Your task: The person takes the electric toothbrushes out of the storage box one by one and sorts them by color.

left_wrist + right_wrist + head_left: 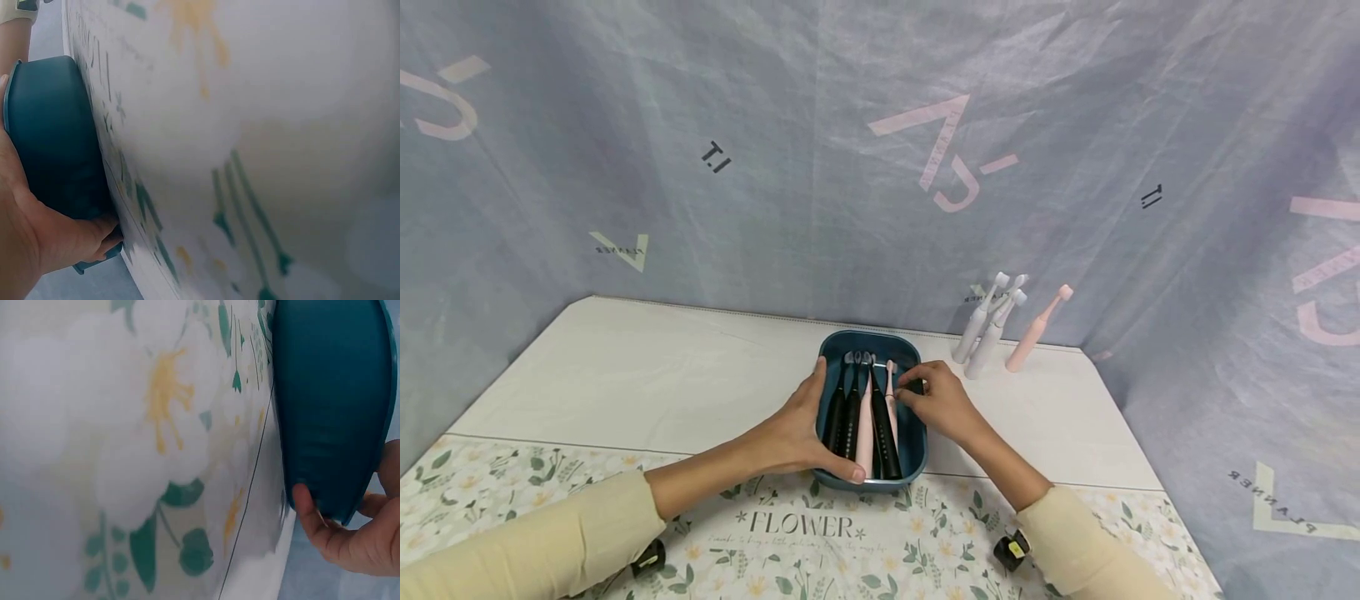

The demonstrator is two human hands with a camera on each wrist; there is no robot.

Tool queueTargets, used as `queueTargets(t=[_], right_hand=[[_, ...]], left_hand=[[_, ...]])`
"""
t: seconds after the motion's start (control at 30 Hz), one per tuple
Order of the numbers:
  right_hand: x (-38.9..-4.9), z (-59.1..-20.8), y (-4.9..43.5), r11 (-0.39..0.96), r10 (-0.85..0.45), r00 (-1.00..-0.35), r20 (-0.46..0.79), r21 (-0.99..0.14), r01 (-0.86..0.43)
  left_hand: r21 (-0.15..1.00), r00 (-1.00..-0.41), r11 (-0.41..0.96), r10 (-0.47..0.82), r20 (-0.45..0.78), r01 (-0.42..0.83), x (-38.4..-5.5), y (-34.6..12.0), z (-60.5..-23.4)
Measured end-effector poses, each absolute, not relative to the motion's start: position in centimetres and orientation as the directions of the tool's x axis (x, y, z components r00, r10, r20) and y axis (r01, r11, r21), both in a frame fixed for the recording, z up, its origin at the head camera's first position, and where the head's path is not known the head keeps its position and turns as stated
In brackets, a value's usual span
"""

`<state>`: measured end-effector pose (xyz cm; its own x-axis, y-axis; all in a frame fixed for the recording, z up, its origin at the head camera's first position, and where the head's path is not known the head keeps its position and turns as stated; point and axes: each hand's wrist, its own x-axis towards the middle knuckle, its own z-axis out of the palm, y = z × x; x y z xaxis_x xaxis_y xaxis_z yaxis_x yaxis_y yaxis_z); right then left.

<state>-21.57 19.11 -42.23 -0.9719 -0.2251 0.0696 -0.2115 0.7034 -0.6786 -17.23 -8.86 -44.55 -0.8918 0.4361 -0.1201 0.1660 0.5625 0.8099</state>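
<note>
A dark teal bin [913, 454] holds several electric toothbrushes lying side by side, heads toward the far end. Some are black, such as this black toothbrush [885, 429]; others are pink, including one pink toothbrush [865, 429] in the middle. My left hand [797, 429] grips the bin's left side, its thumb reaching over the near rim. In the left wrist view, that hand's fingers wrap the teal wall [53, 137]. On the right side, my right hand [942, 406] holds the rim, with finger and thumb over it; the right wrist view shows a finger against the outer wall [334, 406].
Behind the bin to the right stand white toothbrushes [987, 350] in a cluster, beside one upright pink toothbrush [1028, 340]. A floral mat [805, 567] covers the near table, a white surface [700, 367] the far part. A grey curtain [790, 167] hangs around the back and sides.
</note>
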Motion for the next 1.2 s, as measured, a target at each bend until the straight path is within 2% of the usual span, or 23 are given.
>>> queueTargets(t=[0.33,0.57,0.67,0.77,1.0,1.2], right_hand=[[-22.2,-42.8,18.1,0.804,-0.241,-0.969,-0.046,-0.569,-0.173],[-26.6,-48.7,19.9,0.858,-0.276,-0.958,-0.079,-0.47,-0.209],[-27.4,-49.3,20.0,0.871,-0.276,-0.955,-0.105,-0.448,-0.203],[-26.7,-48.0,19.6,0.869,-0.278,-0.953,-0.118,-0.454,-0.197],[-22.5,-42.0,17.4,0.844,-0.234,-0.954,-0.187,-0.526,-0.104],[-22.6,-42.1,17.3,0.851,-0.202,-0.959,-0.197,-0.521,-0.072]], left_hand=[[0.812,-0.893,0.559,0.435,-0.114,0.169,-17.2,-8.9,-44.7],[0.821,-0.893,0.552,0.429,-0.133,0.143,-17.3,-8.8,-44.6],[0.826,-0.893,0.547,0.428,-0.136,0.137,-17.3,-8.8,-44.6],[0.822,-0.894,0.552,0.427,-0.134,0.14,-17.3,-8.8,-44.5],[0.801,-0.894,0.573,0.432,-0.117,0.172,-17.2,-8.8,-44.5],[0.813,-0.897,0.563,0.424,-0.128,0.15,-17.2,-8.7,-44.7]])
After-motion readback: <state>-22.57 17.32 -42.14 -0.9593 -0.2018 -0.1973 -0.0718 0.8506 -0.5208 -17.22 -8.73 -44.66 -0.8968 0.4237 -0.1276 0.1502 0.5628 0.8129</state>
